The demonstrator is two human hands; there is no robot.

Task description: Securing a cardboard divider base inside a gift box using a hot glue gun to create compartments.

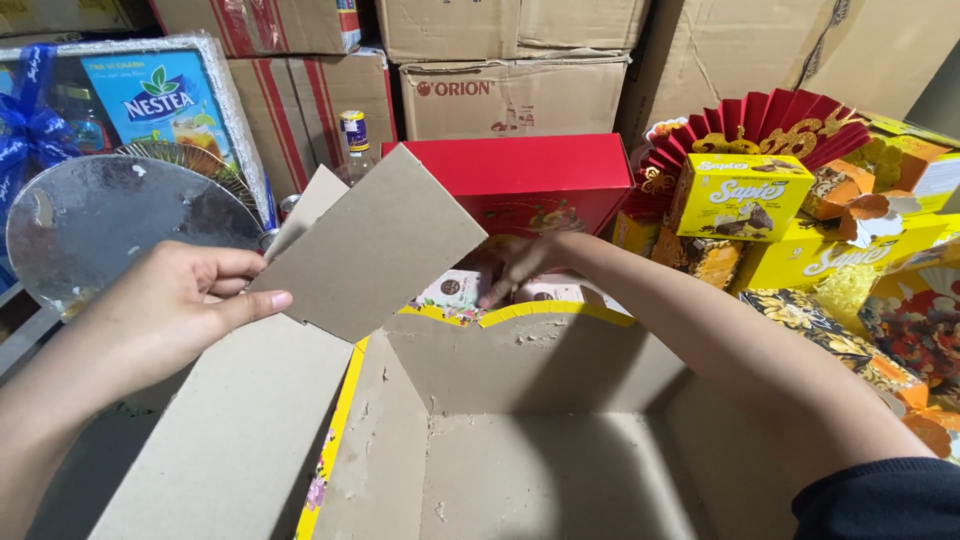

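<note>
Left hand (175, 310): grip closed on a flat grey cardboard sheet (372, 245), thumb on the near face, fingers behind it, pinching the lower left edge. The sheet is held in the air above the left part of an open cardboard box (540, 450), clear of its rim. A second grey piece shows just behind it at the upper left; I cannot tell whether it is separate or a folded part.

Handling, my judgement: the sheet looks light and stiff, thin chipboard with a dry matte face, so not slippery. It will bend or crease if I lever it from one corner. A pinch at the middle of an edge, thumb flat on the face, should carry it without sag.

Orientation: the sheet is a rough rectangle, tilted. Its long axis runs from lower left, at my thumb, to upper right, and the far corner points toward the red box (520, 180). The broad face is turned toward me.

Right hand (515, 268): reaching over the far wall of the open box, fingers curled down onto small white packets (452, 288) lying just past the yellow-edged rim. I cannot tell whether that grip has closed on anything.

Around: a round silver tray (120, 225) to the left, yellow snack cartons (740, 195) and a red paper fan (780, 125) to the right, brown shipping cartons (515, 95) stacked behind.
</note>
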